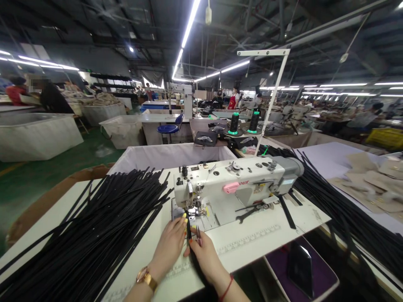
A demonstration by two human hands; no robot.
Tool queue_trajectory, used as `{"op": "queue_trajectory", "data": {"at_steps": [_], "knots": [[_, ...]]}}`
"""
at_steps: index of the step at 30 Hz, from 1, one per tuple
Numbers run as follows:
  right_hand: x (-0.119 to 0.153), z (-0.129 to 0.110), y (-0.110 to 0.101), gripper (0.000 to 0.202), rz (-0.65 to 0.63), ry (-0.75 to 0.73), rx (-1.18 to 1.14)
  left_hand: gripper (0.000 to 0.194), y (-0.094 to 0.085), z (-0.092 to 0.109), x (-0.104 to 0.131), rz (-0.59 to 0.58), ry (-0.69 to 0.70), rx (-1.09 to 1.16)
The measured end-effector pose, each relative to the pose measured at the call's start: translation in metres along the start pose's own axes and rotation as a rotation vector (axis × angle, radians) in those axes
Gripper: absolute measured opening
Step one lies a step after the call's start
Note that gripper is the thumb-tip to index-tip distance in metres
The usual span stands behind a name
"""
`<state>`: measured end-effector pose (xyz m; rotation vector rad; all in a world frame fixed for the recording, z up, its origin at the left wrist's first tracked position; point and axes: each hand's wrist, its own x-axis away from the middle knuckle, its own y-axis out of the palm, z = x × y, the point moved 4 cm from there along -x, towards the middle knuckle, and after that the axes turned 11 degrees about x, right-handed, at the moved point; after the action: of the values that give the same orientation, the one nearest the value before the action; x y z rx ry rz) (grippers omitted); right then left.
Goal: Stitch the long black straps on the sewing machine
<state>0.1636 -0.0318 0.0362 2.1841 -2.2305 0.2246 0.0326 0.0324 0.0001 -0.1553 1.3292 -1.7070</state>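
From the head view, the left hand and right hand press flat, fingers loosely open, on a black strap lying on the worktop before the sewing machine; black strips pile left.

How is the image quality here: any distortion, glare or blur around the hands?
Head view: wide-angle bending at the edges; ceiling tube lights blown out; both hands, black strip and sewing machine sharp and evenly lit; far workers soft.
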Motion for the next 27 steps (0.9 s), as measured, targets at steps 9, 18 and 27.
{"op": "queue_trajectory", "data": {"at_steps": [9,18,27], "knots": [[0.038,0.018,-0.010,0.043,-0.115,0.011,-0.010,0.040,0.009,-0.006,0.006,0.032,0.035,-0.047],[0.063,0.052,-0.021,0.059,-0.111,0.012,0.167,0.041,0.009,-0.007,0.006,0.042,0.071,-0.029],[0.065,0.068,-0.014,0.091,-0.153,0.037,0.052,0.039,0.000,0.008,0.001,-0.010,0.003,-0.055]]}}
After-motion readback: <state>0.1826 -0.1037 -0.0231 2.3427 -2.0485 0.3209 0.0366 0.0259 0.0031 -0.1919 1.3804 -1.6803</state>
